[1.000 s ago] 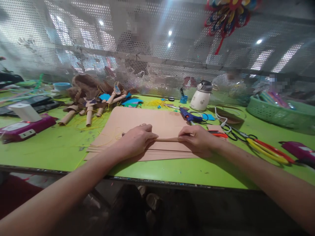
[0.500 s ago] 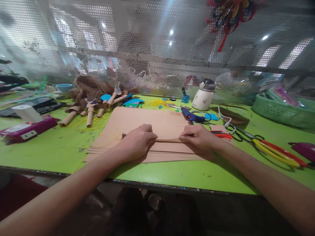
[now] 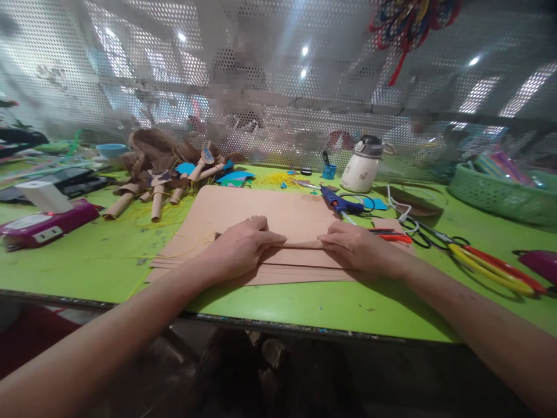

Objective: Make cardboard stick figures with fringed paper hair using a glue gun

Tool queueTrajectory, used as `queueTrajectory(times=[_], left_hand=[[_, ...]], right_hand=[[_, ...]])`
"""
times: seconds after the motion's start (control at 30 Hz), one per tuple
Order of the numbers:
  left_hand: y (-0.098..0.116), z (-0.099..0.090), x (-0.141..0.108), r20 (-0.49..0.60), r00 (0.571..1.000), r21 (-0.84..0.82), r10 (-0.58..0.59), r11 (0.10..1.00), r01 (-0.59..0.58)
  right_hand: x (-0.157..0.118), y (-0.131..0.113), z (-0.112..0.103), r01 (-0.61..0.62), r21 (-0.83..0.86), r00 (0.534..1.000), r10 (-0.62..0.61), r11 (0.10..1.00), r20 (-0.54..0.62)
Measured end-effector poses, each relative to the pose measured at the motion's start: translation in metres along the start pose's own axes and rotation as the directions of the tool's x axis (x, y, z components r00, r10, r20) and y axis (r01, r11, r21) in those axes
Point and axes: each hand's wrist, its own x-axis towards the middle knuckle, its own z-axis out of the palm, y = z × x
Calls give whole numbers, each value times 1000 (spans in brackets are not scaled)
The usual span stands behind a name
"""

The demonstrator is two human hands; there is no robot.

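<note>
Between my two hands runs a narrow roll of tan paper (image 3: 303, 245), lying across a stack of tan paper sheets (image 3: 256, 203). My left hand (image 3: 243, 242) is closed over the roll's left part, its index finger stretched along the top. A small dark end pokes out left of that hand. My right hand (image 3: 359, 244) pinches the right part between thumb and fingers. Close beyond the right hand are red-handled scissors (image 3: 391, 235), partly covered by it, and a blue glue gun (image 3: 339, 201).
Rolled-paper figures with brown tops (image 3: 159, 180) lie at back left, near a purple power strip (image 3: 52, 223). A white bottle (image 3: 361, 165) stands at the back. Rightward are cables, yellow-and-orange-handled pliers (image 3: 491, 270) and a green basket (image 3: 500, 194). A perforated metal screen rises behind.
My left index finger has slid right along the roll, narrowing the gap between the hands. The right hand stays nearly in place. The view has shifted slightly.
</note>
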Motion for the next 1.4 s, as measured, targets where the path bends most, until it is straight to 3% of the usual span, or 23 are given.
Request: queueTrajectory(times=[0.37, 0.8, 1.03, 1.17, 1.4], left_hand=[[-1, 2, 4, -33, 999, 81, 22, 997, -20], [-3, 10, 9, -66, 996, 178, 63, 983, -50], [-2, 11, 8, -75, 996, 92, 40, 995, -33], [-4, 10, 10, -27, 999, 57, 29, 998, -28], [-9, 6, 15, -40, 998, -100, -47, 994, 43]], right_hand=[[7, -3, 1, 70, -219, 997, -61, 973, 47], [10, -4, 8, -7, -129, 1000, 7, 992, -1], [14, 1, 14, -12, 10, 996, 13, 1000, -87], [13, 3, 13, -10, 87, 996, 18, 996, -87], [14, -1, 11, -12, 2, 996, 13, 1000, -87]])
